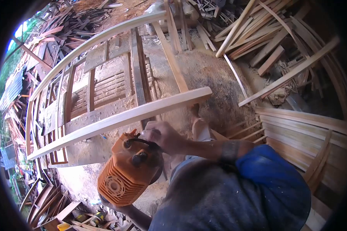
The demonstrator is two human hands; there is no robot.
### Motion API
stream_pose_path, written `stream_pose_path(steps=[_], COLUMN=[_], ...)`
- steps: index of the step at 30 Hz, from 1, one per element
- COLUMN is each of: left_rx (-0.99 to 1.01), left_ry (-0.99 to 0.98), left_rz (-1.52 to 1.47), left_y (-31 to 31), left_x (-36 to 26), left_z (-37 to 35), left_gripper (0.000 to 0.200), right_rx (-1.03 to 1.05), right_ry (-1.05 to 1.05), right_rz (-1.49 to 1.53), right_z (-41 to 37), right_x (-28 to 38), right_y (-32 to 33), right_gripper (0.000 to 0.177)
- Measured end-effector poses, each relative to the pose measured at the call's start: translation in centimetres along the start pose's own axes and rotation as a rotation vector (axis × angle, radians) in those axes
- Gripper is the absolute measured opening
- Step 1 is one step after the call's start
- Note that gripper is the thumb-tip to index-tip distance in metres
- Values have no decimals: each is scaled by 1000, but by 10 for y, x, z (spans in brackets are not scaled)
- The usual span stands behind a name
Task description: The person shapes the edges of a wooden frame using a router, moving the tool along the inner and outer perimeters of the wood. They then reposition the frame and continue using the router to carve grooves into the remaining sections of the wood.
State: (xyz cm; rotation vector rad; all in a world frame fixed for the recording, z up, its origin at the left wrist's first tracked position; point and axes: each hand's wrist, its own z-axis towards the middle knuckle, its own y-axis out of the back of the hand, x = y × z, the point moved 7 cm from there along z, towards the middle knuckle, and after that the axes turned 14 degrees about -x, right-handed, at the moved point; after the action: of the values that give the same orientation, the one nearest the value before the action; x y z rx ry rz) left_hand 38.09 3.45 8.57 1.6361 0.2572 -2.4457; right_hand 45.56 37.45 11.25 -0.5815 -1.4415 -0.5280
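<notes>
An orange chainsaw (123,177) with a finned, vented cover and dark caps is held in front of my body, its bar out of sight. My right hand (160,135) is closed at the black handle by its top end. The left forearm (133,216) reaches up from below to the chainsaw's lower end, where my left hand is hidden behind the orange housing. Just beyond my right hand, a long pale beam (123,118) runs across the view, part of a large rectangular wooden frame on the ground.
Inside the frame lie slatted panels (108,92) dusted with sawdust. Wood scraps are heaped at far left (61,34). Long boards (258,32) pile up at upper right, and stacked planks (297,134) stand at right. A leg (200,130) shows near my right wrist.
</notes>
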Motion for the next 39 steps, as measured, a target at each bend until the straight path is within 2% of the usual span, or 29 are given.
stream_pose_path(steps=[1, 5, 7, 8, 10, 14, 15, 17, 20, 21, 23, 26, 27, 30, 31, 33, 36, 38, 39], left_rx=[56, -88, -123, -159, -243, -182, -195, 23, 161, 203, 234, 372, 312, 441, 464, 573, 630, 664, 691], left_ry=[-158, -82, 8, 12, 27, 26, 33, 4, -18, -37, -87, -2, -50, -113, -63, -106, -101, -155, -166], left_rz=[164, 77, -107, -69, 0, -133, -137, -35, 121, 153, 190, 232, 268, 315, 321, 272, 232, 246, 244], left_y=[-6, 0, -18, -28, -65, -166, -207, -243, -335, -367, -436, -539, -568, -640, -664, -705, -757, -779, -788], left_x=[-14, -2, -3, -4, -28, -67, -95, -83, -109, -121, -153, -192, -195, -199, -198, -203, -206, -208, -209], left_z=[-3, -9, -7, -7, -17, -35, -47, -45, -79, -94, -125, -171, -183, -210, -221, -240, -269, -277, -279], left_gripper=[63, 59, 58, 57, 56, 55, 42, 57, 59, 56, 38, 22, 18, 19, 20, 21, 17, 16, 15], right_rx=[-3, 46, 38, 48, 75, 1, -3, 7, 21, 15, -10, -23, -83, -194, -239, -301, -421, -442, -383], right_ry=[31, -9, 45, 32, 8, 64, 5, -87, -209, -211, -231, -352, -251, 294, 192, 16, 53, 302, 116], right_rz=[0, 92, 61, 60, 46, 131, 173, 312, 398, 418, 416, 546, 410, -102, -126, -52, -96, -357, -133], right_z=[3, 22, 37, 45, 65, 118, 131, 154, 191, 203, 223, 244, 253, 263, 267, 265, 269, 272, 277], right_x=[3, 5, 15, 16, 16, 25, 23, 21, 16, 15, 15, 2, -20, -19, -35, -48, -48, -34, -78], right_y=[2, 11, 28, 37, 61, 140, 163, 212, 295, 323, 380, 454, 473, 546, 568, 609, 664, 686, 692], right_gripper=[30, 31, 32, 32, 33, 38, 37, 36, 35, 34, 33, 32, 25, 22, 23, 19, 17, 38, 38])
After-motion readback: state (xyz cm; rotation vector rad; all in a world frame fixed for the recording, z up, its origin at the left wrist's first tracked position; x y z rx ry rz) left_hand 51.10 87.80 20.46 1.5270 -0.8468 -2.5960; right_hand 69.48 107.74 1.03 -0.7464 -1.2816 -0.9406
